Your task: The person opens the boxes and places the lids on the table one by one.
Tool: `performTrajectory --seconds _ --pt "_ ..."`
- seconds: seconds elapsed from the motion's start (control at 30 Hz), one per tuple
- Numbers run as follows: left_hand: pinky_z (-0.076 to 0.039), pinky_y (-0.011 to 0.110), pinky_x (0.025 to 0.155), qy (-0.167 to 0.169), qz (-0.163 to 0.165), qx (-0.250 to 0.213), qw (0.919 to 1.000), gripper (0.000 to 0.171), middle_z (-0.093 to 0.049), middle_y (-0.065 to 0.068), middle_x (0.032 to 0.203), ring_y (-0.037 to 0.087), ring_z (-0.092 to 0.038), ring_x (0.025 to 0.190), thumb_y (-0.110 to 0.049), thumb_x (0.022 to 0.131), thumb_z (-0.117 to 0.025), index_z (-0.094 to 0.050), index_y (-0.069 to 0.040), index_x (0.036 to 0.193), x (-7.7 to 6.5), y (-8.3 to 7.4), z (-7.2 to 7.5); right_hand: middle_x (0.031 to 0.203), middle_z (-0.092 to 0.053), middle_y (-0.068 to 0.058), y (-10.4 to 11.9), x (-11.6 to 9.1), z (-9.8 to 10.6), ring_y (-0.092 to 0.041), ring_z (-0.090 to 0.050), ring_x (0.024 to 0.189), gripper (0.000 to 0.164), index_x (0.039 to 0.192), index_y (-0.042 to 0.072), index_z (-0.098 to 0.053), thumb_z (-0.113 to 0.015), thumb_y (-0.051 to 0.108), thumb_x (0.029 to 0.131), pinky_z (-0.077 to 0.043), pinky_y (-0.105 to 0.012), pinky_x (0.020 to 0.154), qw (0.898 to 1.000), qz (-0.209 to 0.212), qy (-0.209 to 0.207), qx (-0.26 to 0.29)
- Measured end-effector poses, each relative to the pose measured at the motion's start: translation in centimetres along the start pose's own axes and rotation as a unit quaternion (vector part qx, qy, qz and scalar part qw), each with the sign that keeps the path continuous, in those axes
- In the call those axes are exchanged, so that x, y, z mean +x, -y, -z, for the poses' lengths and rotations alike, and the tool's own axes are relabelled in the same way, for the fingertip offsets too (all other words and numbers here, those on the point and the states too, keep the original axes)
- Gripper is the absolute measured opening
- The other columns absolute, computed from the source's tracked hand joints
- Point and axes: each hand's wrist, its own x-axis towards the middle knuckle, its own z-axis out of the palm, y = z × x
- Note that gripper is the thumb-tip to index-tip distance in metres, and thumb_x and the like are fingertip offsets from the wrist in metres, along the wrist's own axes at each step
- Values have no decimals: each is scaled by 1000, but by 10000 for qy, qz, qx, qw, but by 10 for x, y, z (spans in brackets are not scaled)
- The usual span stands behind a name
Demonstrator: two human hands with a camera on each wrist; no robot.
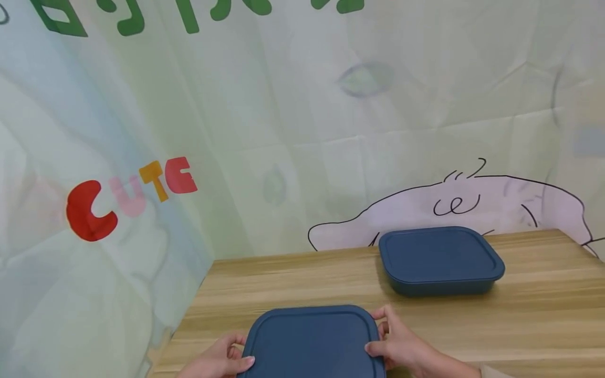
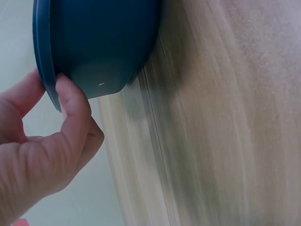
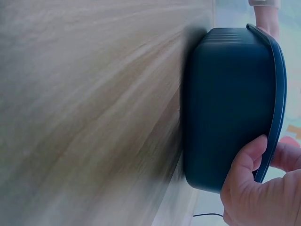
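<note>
A dark blue lidded food container (image 1: pixel 314 344) stands at the table's near edge in the head view, its lower part cut off by the frame. My left hand (image 1: pixel 219 357) pinches the lid rim at its left side, thumb on top. On the opposite side my right hand (image 1: pixel 402 344) grips the rim with its thumb over the lid. In the left wrist view, the fingers (image 2: pixel 73 101) press up under the lid's edge. The right wrist view shows the container's deep side wall (image 3: pixel 225 103), with my index finger (image 3: pixel 249 155) beneath the rim.
A second dark blue lidded container (image 1: pixel 441 257) sits farther back on the right of the wooden table (image 1: pixel 283 283). Behind the table hangs a printed cloth (image 1: pixel 283 131) with coloured letters and a drawn figure.
</note>
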Motion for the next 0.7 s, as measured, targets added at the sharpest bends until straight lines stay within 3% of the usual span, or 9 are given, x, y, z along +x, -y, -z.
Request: performTrajectory --seconds 0.17,0.43,0.7 --pt "-46 33 74 8 105 232 9997 61 -52 10 89 19 -53 78 -34 89 -63 -39 11 122 0 1 1 81 -40 -8 -1 -2 0 -18 -51 60 56 117 0 -24 -64 -6 79 -47 -26 47 9999 37 112 46" --pt "-47 32 73 210 -47 -59 9998 60 -54 8 88 17 -56 78 -29 90 -63 -37 12 124 1 3 3 79 -38 -7 2 -4 2 -18 -50 59 56 117 0 -25 -65 -6 79 -47 -26 46 9995 60 309 54" --pt "-50 38 78 431 -197 -278 9985 61 -56 13 98 22 -59 87 -22 92 -60 -31 15 130 3 1 4 76 -42 -6 7 -3 12 -16 -52 54 57 117 1 -27 -70 2 81 -50 -26 49 9979 -190 608 -139"
